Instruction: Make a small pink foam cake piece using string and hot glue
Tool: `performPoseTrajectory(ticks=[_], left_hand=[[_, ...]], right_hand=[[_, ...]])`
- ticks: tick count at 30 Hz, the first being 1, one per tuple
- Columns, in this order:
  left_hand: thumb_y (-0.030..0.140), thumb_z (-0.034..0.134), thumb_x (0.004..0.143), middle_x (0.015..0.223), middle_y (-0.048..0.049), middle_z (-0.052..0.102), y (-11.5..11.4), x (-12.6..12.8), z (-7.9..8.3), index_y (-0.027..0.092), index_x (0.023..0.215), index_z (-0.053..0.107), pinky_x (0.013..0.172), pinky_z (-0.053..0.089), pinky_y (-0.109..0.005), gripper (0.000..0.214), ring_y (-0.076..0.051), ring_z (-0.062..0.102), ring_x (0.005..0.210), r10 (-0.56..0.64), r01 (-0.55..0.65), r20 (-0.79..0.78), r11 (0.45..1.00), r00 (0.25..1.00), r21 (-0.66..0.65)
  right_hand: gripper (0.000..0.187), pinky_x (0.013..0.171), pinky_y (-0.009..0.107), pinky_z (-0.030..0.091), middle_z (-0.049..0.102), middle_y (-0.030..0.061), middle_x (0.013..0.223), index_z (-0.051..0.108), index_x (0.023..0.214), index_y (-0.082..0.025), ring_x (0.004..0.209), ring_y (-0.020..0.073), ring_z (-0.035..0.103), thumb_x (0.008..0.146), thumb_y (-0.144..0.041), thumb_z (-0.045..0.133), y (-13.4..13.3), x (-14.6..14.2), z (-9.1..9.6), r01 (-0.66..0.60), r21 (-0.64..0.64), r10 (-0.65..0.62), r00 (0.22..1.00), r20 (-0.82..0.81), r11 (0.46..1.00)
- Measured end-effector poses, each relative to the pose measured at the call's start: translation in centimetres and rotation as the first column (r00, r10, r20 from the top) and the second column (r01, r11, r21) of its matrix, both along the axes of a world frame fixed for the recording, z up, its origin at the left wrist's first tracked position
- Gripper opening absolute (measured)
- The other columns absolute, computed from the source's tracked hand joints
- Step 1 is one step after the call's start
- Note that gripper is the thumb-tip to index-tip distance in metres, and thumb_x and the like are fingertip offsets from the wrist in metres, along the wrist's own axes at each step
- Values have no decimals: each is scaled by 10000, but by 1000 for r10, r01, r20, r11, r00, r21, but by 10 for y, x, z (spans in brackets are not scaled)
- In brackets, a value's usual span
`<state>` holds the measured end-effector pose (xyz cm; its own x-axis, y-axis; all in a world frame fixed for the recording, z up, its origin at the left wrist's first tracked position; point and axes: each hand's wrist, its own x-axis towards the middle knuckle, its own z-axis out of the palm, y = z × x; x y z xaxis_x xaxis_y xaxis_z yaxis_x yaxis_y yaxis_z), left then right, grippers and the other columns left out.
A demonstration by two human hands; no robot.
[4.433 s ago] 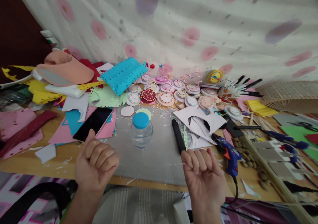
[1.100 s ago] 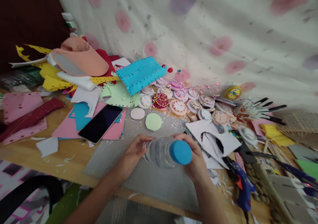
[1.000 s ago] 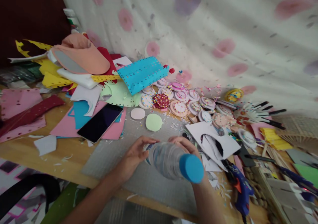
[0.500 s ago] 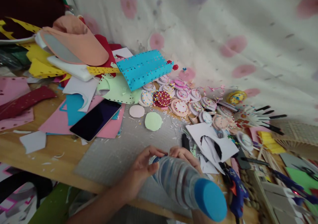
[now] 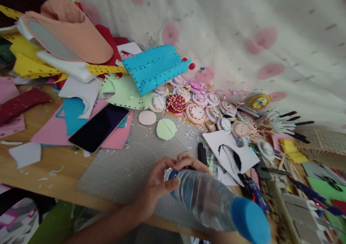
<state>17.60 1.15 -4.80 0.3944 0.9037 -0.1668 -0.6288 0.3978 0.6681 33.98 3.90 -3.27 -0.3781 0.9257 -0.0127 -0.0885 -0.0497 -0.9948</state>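
Observation:
A clear plastic bottle with a blue cap lies tilted in my hands, cap end pointing toward me at the lower right. My left hand is closed on the bottle's base, thumb pressed on its side. My right hand curls over the far end of the bottle; most of it is hidden behind the bottle. Both hands hover above a grey cutting mat on the wooden table.
A black phone lies on pink paper to the left. Pale foam circles and decorated discs lie beyond the mat. A black marker, cut white paper and a blue glue gun sit right. Foam sheets pile up at back left.
Since the earliest frame both hands took the standing bottle off the mat. It has tipped over and its cap end has swung closer to me and lower right.

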Motion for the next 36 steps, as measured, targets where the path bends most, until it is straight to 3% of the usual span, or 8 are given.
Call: performPoseTrajectory(ticks=[4,8,15,23,29,36], left_hand=[[454,763,725,896,-2,514,10,-5,0,191,849,557,767,342,-277,356,-165,455,853,-71,71,21,997,997,-24],[493,761,714,912,-9,510,15,-8,-2,188,895,563,768,337,-284,406,-176,462,861,-128,127,-12,992,992,-23],[508,730,741,942,-28,527,11,-7,-8,189,924,565,801,350,-300,403,-200,465,910,-100,100,-60,995,993,0],[483,760,718,926,-22,513,14,-5,-3,183,909,580,803,344,-288,399,-196,460,912,-77,77,-47,997,996,-11],[423,721,781,921,-16,491,15,-5,0,191,852,551,796,341,-269,296,-180,433,908,-45,46,-13,997,999,66],[410,709,799,936,-14,485,13,-5,-4,192,882,570,770,340,-250,272,-166,415,886,-67,67,-7,995,998,73]], right_hand=[[312,878,349,423,554,67,958,763,949,-262,932,222,549,917,-461,526,1,3,-4,-21,44,17,996,87,999],[358,895,343,414,559,63,926,763,949,-275,942,217,543,942,-476,467,5,2,-7,-53,71,49,998,48,996],[388,908,336,372,554,48,885,755,846,-268,916,214,525,938,-505,462,-8,-18,9,131,-60,-137,984,-111,990],[312,850,351,414,585,52,871,699,823,-233,881,230,540,850,-516,572,5,-17,16,-7,-157,-22,983,-180,988],[327,780,414,452,547,37,761,515,759,-248,813,252,560,837,-565,534,7,-26,26,9,-205,-47,983,-179,979],[322,761,416,444,514,33,753,484,748,-251,784,243,541,817,-560,543,8,-26,32,10,-207,-51,980,-193,978]])
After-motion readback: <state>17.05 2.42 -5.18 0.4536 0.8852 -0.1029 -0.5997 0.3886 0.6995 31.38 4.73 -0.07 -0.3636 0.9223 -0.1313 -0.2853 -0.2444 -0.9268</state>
